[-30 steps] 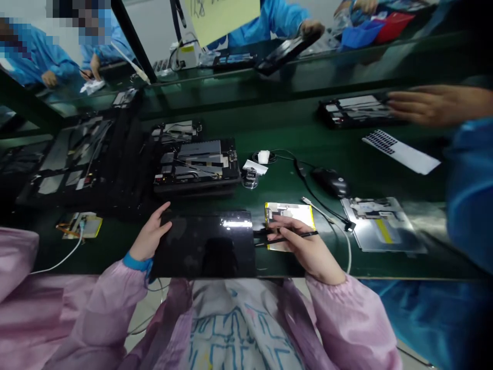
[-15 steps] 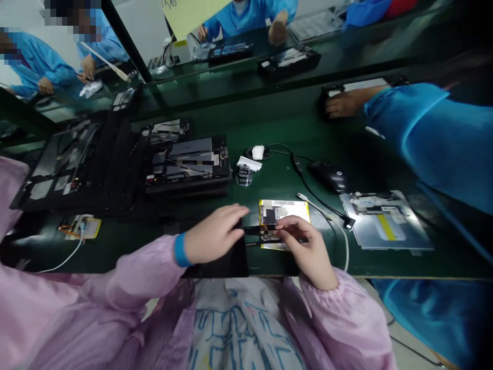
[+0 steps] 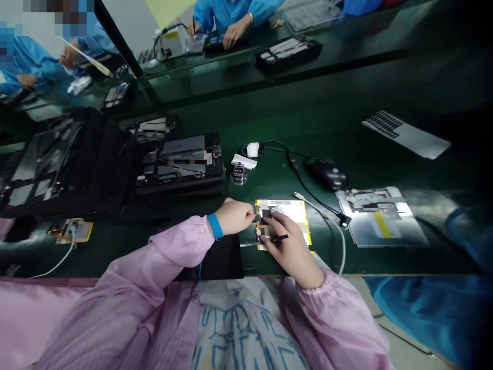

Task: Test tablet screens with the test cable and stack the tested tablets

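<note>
In front of me lies a flat white battery pack [image 3: 296, 209] with yellow edges and a small circuit board [image 3: 266, 215] along its left side. My left hand [image 3: 233, 217], with a blue wristband, is closed, its fingertips at the board's left edge; what they pinch is too small to make out. My right hand [image 3: 295, 244] lies over the pack with thumb and fingers apart, fingertips touching the board. A thin silver tool with a black end [image 3: 280, 237] lies by the right thumb; whether it is gripped cannot be told. A black flat panel [image 3: 221, 259] lies under my left forearm.
Opened tablets are stacked at left [image 3: 177, 164]. A mouse [image 3: 326, 173], a white cable [image 3: 342, 241], a silver panel [image 3: 385, 226] and a keyboard-like piece [image 3: 406, 133] lie to the right. A clear round holder [image 3: 239, 174] stands ahead. Co-workers in blue sleeves sit across the table.
My left hand has moved right to the board and its fingers have closed. My right hand has left its pinch and spread over the board. The co-worker's arm at right has withdrawn, revealing the keyboard-like piece.
</note>
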A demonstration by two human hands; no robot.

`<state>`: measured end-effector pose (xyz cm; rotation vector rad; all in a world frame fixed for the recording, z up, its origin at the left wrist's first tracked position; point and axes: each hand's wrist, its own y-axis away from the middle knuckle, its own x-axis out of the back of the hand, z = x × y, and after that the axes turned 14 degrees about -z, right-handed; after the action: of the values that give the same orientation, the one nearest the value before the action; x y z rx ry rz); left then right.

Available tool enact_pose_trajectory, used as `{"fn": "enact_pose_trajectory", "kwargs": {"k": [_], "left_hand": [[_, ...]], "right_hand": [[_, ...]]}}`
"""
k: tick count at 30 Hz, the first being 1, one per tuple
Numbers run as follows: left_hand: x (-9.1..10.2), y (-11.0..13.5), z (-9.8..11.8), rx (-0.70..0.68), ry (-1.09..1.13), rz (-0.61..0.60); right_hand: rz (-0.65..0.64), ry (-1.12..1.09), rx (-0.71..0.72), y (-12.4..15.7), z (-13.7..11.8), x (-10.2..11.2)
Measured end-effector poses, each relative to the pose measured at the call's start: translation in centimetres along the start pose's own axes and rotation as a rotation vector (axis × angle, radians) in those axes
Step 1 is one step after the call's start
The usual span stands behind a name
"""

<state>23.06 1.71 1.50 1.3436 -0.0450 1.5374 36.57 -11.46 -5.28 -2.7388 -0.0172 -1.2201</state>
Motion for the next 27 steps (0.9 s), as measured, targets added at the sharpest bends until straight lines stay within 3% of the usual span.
{"fn": "enact_pose_trajectory", "kwargs": {"k": [27], "left_hand": [[-0.28, -0.45, 0.46, -0.012, -0.113, -0.089]], "right_hand": [[-0.004, 0.072, 0.108, 0.56, 0.15, 0.59]]}}
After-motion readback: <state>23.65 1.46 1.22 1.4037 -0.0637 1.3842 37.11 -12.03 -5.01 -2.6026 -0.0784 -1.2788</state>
